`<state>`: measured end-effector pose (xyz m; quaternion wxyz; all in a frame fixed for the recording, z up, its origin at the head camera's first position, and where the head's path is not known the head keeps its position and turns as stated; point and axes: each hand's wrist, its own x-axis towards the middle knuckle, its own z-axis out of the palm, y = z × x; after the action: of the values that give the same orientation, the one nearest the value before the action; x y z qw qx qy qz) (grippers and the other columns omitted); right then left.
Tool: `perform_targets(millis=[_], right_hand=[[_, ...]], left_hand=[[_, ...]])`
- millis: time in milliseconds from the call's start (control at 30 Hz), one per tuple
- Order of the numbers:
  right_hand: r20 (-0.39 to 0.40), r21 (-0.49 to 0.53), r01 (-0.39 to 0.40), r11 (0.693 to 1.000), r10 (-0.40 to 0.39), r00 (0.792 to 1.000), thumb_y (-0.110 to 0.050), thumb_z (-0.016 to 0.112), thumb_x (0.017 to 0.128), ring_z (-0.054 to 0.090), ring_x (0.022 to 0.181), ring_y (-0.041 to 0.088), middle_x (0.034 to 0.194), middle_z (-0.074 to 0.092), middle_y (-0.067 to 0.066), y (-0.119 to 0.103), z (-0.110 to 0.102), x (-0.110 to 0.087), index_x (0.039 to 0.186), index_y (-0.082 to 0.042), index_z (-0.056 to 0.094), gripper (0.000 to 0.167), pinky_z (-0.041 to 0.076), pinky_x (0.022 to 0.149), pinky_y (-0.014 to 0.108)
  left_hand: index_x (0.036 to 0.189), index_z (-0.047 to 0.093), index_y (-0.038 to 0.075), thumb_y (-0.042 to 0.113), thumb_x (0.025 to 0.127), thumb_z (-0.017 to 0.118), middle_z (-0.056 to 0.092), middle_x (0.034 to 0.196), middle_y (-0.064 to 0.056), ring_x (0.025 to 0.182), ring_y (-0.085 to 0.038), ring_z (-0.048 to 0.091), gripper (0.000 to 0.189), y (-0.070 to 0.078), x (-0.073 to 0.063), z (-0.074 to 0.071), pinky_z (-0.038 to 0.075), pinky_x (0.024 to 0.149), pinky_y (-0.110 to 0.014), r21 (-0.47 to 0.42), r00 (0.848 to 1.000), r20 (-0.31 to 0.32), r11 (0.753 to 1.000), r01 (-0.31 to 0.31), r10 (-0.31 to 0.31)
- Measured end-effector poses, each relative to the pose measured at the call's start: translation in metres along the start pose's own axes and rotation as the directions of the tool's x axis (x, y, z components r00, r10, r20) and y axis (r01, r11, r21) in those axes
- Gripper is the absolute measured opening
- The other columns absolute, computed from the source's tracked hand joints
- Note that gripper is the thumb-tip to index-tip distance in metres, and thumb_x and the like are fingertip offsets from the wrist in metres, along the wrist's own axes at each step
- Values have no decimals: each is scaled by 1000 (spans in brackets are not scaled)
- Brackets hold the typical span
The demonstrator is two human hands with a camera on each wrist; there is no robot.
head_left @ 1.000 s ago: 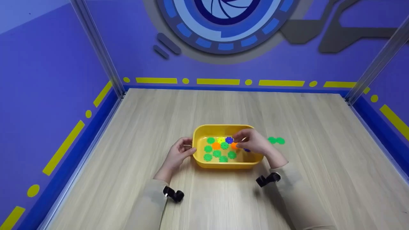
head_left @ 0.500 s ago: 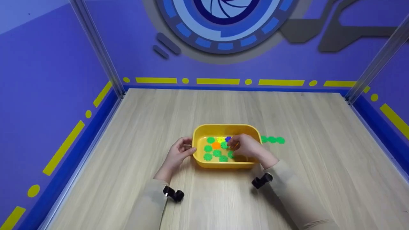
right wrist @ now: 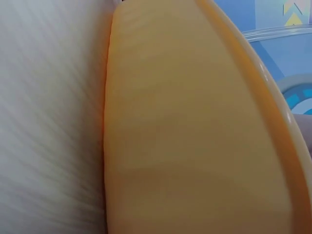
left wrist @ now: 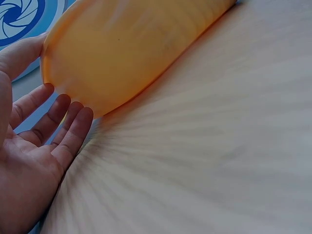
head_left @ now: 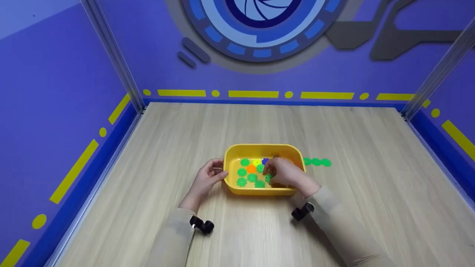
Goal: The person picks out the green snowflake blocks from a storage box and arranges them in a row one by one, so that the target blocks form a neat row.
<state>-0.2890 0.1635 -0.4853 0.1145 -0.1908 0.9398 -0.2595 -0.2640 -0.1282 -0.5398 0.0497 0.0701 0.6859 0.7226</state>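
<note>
While the left hand (head_left: 202, 181) holds the left end of the yellow, rounded-rectangular plastic tub (head_left: 259, 191), the right hand (head_left: 286, 172) is down inside it towards the right end, fingers bent. The left grip lies on the tub's left edge — thumb at the rim, fingertips against the outer wall, as the left wrist view shows. Whether the right grip is together on anything, I cannot tell: the hand hides what lies under it, and the right wrist view shows mostly the tub's outer wall.

The tub sits on the pale wood-grain worktop (head_left: 178, 148), near its middle, long sides roughly parallel to the far edge. On the tub's floor seven green notched plastic discs (head_left: 252, 178) show, several near the left end, one just beside the right hand's fingertips and partly covered. A yellow notched disc (head_left: 256, 162) and a dark blue notched disc (head_left: 265, 161) lie towards the tub's far edge, with an orange round disc (head_left: 251, 169) just nearer. Outside the tub's right edge, three green notched pieces (head_left: 316, 162) form a row towards the worktop's right edge — the first partly hidden by the rim
</note>
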Motion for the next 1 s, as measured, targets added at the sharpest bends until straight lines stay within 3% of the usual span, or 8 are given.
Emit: perform_targets(millis=[167, 600, 1000], right_hand=[[-31, -44, -12, 999, 10, 999, 3, 82, 77, 55, 79, 18, 88, 65, 4, -2, -2, -3, 92, -14, 75, 24, 51, 75, 31], [-58, -36, 2, 999, -4, 998, 2, 79, 84, 61, 83, 18, 88, 69, 1, -1, -8, -12, 89, -14, 79, 17, 57, 83, 37], [-104, 78, 29, 997, -20, 994, 1, 79, 84, 66, 86, 19, 92, 74, 5, 3, -20, -19, 96, -6, 79, 14, 58, 83, 39]], left_hand=[[133, 56, -3, 5, 93, 73, 60, 130, -21, 103, -15, 62, 45, -1, 1, 0, 55, 85, -22, 4, 1000, -2, 1000, 1, -1], [134, 57, -2, 5, 93, 73, 61, 131, -22, 104, -15, 62, 45, -1, 1, -1, 54, 86, -23, 28, 1000, -1, 1000, -6, 6], [135, 56, -1, 8, 93, 74, 60, 131, -21, 106, -15, 61, 46, -1, 1, -2, 55, 87, -23, 21, 1000, 10, 1000, -2, 2]])
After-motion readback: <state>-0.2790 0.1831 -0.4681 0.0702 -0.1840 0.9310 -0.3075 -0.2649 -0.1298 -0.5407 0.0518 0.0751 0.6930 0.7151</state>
